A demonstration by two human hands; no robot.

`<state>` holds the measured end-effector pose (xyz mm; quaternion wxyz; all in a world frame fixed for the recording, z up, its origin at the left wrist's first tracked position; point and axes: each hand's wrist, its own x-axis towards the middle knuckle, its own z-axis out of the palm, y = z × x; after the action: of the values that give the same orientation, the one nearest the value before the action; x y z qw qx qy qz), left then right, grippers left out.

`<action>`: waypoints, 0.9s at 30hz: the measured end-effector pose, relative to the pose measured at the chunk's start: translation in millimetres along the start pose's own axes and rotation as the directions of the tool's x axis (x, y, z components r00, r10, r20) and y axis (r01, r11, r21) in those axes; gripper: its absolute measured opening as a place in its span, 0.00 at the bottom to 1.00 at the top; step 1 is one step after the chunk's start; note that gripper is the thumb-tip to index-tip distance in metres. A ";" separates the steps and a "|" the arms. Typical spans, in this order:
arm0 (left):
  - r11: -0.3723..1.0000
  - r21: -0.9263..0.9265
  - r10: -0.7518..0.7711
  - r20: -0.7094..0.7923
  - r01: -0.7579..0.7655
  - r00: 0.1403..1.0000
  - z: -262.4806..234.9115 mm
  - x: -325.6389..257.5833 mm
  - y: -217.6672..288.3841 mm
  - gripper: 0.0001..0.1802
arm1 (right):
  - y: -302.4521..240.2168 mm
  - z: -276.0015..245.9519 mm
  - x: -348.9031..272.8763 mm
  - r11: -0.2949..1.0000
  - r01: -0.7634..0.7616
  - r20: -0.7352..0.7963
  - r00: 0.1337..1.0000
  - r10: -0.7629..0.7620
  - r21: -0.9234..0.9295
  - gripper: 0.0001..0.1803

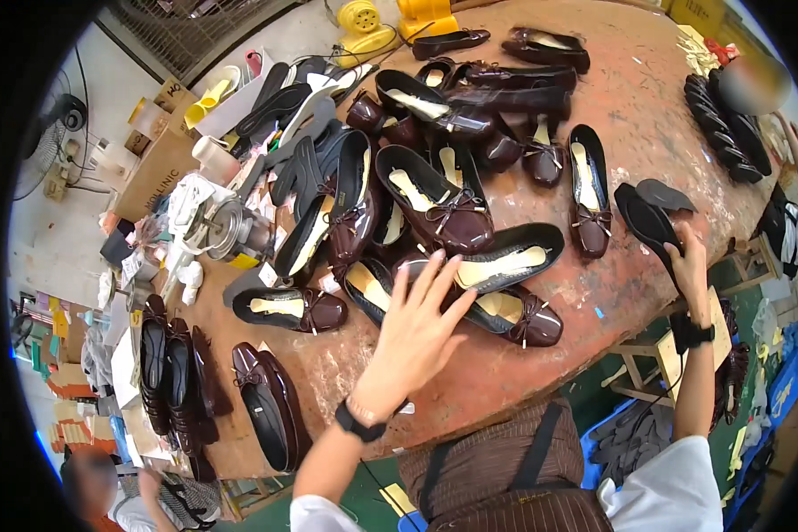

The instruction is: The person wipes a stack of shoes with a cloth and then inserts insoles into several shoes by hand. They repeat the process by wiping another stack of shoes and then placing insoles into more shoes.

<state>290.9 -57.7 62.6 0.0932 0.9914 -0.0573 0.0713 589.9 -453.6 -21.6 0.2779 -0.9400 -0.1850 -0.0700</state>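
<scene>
My left hand [419, 321] is spread open over a heap of glossy burgundy bow shoes, with its fingertips over the toe of one ballet flat [541, 238] that has a beige patch inside. Whether the fingers touch it, I cannot tell. Another burgundy shoe [545, 324] lies just right of those fingers. Over at the table's right side, my right hand [690, 264] is closed around the near end of a black insole [643, 220]. A dark grey, rounded flat piece [667, 193] sits against the insole's far side. One single shoe [589, 191] stands left of that insole.
The worn reddish table [625, 297] carries several more shoes, including black pleated ones [727, 129] at the right. Dark insoles [315, 160], a metal pot [239, 229] and a cardboard box [160, 173] crowd the left. Two people are at the edges. A wooden stool [669, 355] stands below.
</scene>
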 end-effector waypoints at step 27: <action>0.655 -0.345 -0.754 -0.348 0.672 0.557 84.9 -141.1 67.3 0.38 | -240.2 49.2 -90.1 -0.051 -0.289 0.284 0.955 -0.088 0.956 0.36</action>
<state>154.7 -125.6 -29.5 0.2100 0.8688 0.3683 0.2560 415.4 -267.8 35.4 0.8467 -0.4584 -0.1423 0.2297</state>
